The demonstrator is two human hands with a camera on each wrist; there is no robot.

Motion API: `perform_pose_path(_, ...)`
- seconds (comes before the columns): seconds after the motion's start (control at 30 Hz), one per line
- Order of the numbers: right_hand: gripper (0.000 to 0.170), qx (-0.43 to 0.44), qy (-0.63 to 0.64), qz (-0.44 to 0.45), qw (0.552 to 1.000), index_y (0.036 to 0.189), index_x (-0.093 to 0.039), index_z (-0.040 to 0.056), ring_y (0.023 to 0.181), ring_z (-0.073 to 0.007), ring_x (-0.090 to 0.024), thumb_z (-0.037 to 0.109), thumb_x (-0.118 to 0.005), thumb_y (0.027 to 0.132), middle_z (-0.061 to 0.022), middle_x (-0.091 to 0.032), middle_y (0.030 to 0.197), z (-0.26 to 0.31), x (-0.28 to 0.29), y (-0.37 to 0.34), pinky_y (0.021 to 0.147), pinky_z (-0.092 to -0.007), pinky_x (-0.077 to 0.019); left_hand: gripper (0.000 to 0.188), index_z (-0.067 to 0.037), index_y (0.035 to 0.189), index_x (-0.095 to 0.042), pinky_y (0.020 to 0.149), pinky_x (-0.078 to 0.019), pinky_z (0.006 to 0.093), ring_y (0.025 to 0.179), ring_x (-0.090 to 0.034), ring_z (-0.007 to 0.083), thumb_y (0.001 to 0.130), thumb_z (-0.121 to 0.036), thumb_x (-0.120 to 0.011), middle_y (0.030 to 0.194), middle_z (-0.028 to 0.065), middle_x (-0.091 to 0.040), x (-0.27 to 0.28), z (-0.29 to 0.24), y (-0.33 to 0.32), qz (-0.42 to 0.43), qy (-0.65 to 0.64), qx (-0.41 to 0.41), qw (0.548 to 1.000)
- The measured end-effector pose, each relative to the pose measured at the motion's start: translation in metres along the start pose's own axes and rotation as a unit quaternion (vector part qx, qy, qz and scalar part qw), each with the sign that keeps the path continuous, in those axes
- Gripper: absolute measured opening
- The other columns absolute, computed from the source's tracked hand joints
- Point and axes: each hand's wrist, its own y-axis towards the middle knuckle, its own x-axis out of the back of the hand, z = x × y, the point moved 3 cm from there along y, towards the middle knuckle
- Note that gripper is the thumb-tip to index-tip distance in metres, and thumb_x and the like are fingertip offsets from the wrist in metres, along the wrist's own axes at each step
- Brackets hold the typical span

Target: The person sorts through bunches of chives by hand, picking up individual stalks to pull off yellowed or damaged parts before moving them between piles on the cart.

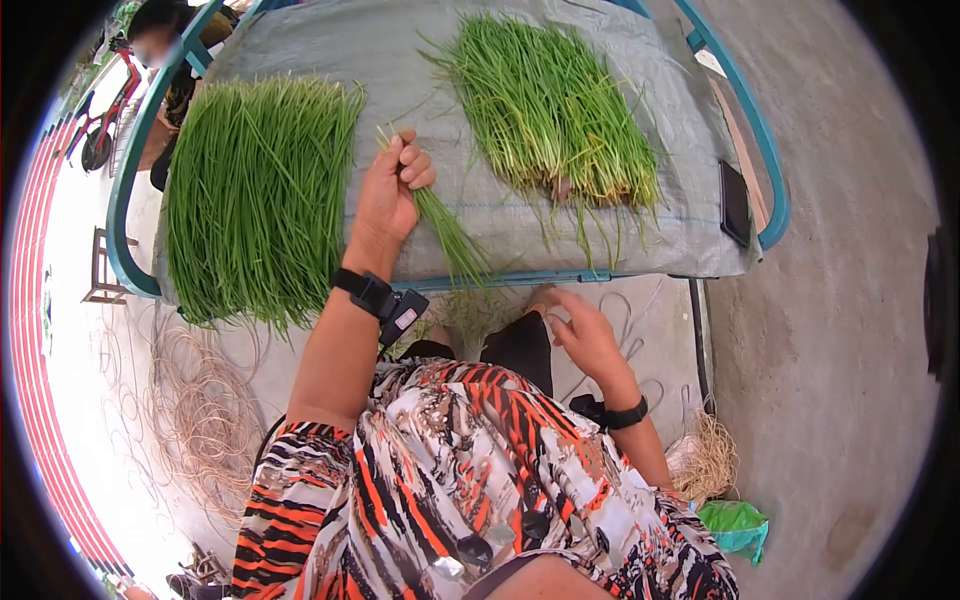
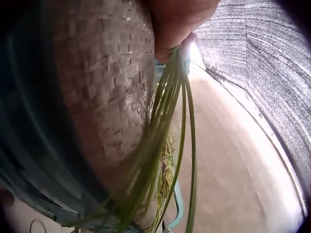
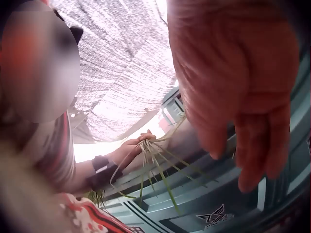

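Note:
My left hand [image 1: 393,190] grips a small bunch of long green stalks [image 1: 447,235] by their pale ends, above the covered surface between two piles. The leaves hang down toward the near edge; in the left wrist view the stalks [image 2: 160,126] fan out below the fingers. My right hand [image 1: 588,340] is off the near edge, with relaxed fingers and nothing in them; the right wrist view shows this hand [image 3: 238,87] with its fingers hanging down. A neat, dense pile of green stalks [image 1: 262,200] lies at the left, a looser pile [image 1: 550,110] at the upper right.
A grey woven sheet [image 1: 400,60] covers the surface inside a teal metal frame [image 1: 770,170]. A dark phone [image 1: 734,202] lies at the right edge. Tangled cords [image 1: 205,400] and a green bag [image 1: 735,528] are on the floor. Another person sits at the upper left.

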Motion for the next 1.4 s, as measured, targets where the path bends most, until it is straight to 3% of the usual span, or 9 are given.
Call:
perform_pose_path(0.03,0.015,0.074,-0.094,-0.053,0.991,0.098,-0.062,0.0046,0.055,-0.0118,-0.057,0.01,-0.054,0.087,-0.0064,-0.061,0.078,0.013,0.006,0.001,0.052,-0.0246,-0.0446,0.02,0.0,0.101,-0.049,0.05,-0.0326,0.0229,0.056,-0.035,0.0079,0.099,-0.018,-0.04,0.068,-0.0015,-0.041,-0.002,0.001,-0.001,-0.008,0.007,-0.001,1.0)
perform_pose_path(0.13,0.016,-0.027,0.057,-0.062,0.996,0.098,-0.062,0.0036,0.06,-0.0155,-0.058,0.011,-0.059,0.084,-0.0079,-0.061,0.085,0.04,0.027,0.019,0.056,-0.0273,-0.0452,0.02,0.0,0.099,-0.049,0.048,-0.0308,0.0225,0.054,-0.033,0.0072,0.099,-0.018,-0.04,0.067,-0.0021,-0.038,-0.006,0.002,-0.003,-0.017,0.015,0.0,1.0)
perform_pose_path(0.33,0.019,0.027,0.047,-0.188,0.981,0.097,-0.062,0.0041,0.073,-0.0172,-0.059,0.013,-0.063,0.081,-0.0074,-0.061,0.086,0.071,0.043,0.079,0.064,-0.0308,-0.0455,0.023,0.0,0.101,-0.052,0.043,-0.0261,0.0208,0.049,-0.028,0.0053,0.099,-0.019,-0.041,0.062,-0.0041,-0.032,-0.01,0.001,-0.006,-0.022,0.035,0.017,0.999)
perform_pose_path(0.43,0.017,0.118,-0.021,-0.236,0.964,0.093,-0.062,0.0064,0.072,-0.0203,-0.059,0.017,-0.064,0.08,-0.0065,-0.06,0.086,0.08,0.039,0.11,0.063,-0.0337,-0.0456,0.025,0.002,0.107,-0.052,0.042,-0.0242,0.0206,0.047,-0.025,0.0047,0.099,-0.019,-0.04,0.061,-0.0047,-0.029,-0.013,0.001,-0.008,-0.023,0.059,0.022,0.998)
perform_pose_path(0.63,0.018,0.054,-0.195,-0.232,0.951,0.087,-0.061,0.0101,0.075,-0.0254,-0.06,0.027,-0.062,0.081,-0.0059,-0.061,0.088,0.081,0.028,0.151,0.064,-0.038,-0.0453,0.027,0.002,0.11,-0.051,0.041,-0.0241,0.0207,0.047,-0.025,0.0048,0.1,-0.02,-0.039,0.06,-0.0052,-0.029,-0.011,0.002,-0.007,-0.038,0.059,0.021,0.997)
perform_pose_path(0.73,0.018,0.035,-0.145,-0.221,0.964,0.09,-0.062,0.0113,0.074,-0.0272,-0.06,0.027,-0.061,0.081,-0.0071,-0.062,0.085,0.07,0.032,0.156,0.065,-0.0395,-0.0454,0.028,0.002,0.111,-0.05,0.041,-0.0243,0.0205,0.047,-0.027,0.005,0.1,-0.021,-0.038,0.06,-0.0052,-0.03,-0.012,0.002,-0.007,-0.046,0.064,0.02,0.997)
perform_pose_path(0.87,0.016,0.014,0.039,-0.191,0.981,0.093,-0.062,0.0083,0.063,-0.0172,-0.058,0.022,-0.061,0.084,-0.0046,-0.062,0.079,0.062,0.041,0.144,0.056,-0.0317,-0.0454,0.029,0.002,0.112,-0.05,0.041,-0.0239,0.0204,0.047,-0.025,0.0049,0.1,-0.021,-0.038,0.059,-0.0053,-0.03,-0.014,0.003,-0.008,-0.052,0.067,0.022,0.996)
perform_pose_path(1.1,0.015,-0.004,0.379,-0.116,0.918,0.094,-0.061,0.0035,0.053,-0.0038,-0.047,0.017,-0.06,0.089,0.0,-0.059,0.078,0.077,0.049,0.103,0.049,-0.0193,-0.0433,0.029,0.004,0.11,-0.051,0.042,-0.0231,0.0191,0.046,-0.026,0.0037,0.099,-0.022,-0.04,0.059,-0.0058,-0.03,-0.032,0.007,-0.011,-0.059,0.213,0.016,0.975)
perform_pose_path(1.4,0.015,-0.023,0.423,-0.092,0.901,0.094,-0.061,0.0036,0.053,-0.0042,-0.048,0.018,-0.06,0.09,-0.0006,-0.059,0.077,0.074,0.035,0.083,0.049,-0.0192,-0.043,0.022,-0.007,0.101,-0.064,0.045,-0.0248,0.0192,0.052,-0.031,0.0001,0.094,-0.025,-0.053,0.064,-0.0096,-0.041,-0.081,0.058,-0.034,0.075,0.585,-0.048,0.806)
